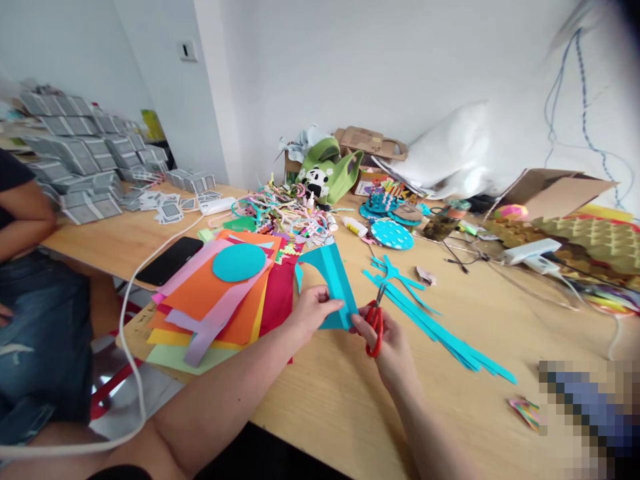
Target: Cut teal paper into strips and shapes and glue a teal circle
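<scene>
A folded sheet of blue paper (333, 277) with a curved cut-out on its left side is in front of me. My left hand (316, 310) pinches it, thumb lying on the folded strip. My right hand (387, 340) has red-handled scissors (375, 327) in its grip, blades pointing up and away from the sheet. Its thumb and fingertip also touch the sheet's lower right corner. To the right lie long cut strips of blue paper (435, 330). On the left, a blue paper oval (239, 262) rests on a stack of coloured paper (195, 283).
A black phone (170, 260) and a white cable (127, 313) lie left of the paper stack. Behind are tangled craft strips (280, 213), a glue bottle (355, 227) and a green panda bag (327, 177). A power strip (530, 252) is at right. Another person (35, 300) sits at left.
</scene>
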The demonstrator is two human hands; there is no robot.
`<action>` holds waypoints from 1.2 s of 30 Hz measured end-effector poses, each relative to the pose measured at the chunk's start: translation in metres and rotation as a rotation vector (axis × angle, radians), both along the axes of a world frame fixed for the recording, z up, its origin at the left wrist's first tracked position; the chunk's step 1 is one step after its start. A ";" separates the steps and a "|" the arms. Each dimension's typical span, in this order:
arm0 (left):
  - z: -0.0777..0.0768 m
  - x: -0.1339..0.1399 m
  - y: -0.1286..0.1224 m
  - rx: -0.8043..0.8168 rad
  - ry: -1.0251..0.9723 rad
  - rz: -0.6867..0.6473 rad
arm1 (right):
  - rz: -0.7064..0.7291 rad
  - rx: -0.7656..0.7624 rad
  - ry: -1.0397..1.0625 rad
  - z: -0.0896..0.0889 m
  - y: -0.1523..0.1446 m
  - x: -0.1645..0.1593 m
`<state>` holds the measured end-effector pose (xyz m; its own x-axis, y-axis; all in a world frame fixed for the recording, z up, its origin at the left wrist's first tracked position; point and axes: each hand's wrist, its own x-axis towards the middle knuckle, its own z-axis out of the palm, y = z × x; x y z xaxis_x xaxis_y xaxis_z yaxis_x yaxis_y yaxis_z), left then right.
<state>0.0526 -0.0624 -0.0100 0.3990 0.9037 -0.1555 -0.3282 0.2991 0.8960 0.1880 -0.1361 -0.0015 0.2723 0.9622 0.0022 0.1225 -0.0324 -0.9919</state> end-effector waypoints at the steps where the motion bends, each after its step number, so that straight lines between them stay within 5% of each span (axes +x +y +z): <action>1: 0.000 -0.001 0.002 0.017 -0.007 0.037 | 0.012 -0.005 -0.021 0.000 0.000 0.000; 10: 0.006 -0.011 0.016 0.098 -0.054 0.278 | 0.250 -0.152 -0.206 -0.004 -0.004 0.002; 36: 0.009 -0.012 0.012 0.264 0.188 0.262 | 0.359 -0.286 -0.033 -0.002 -0.008 -0.002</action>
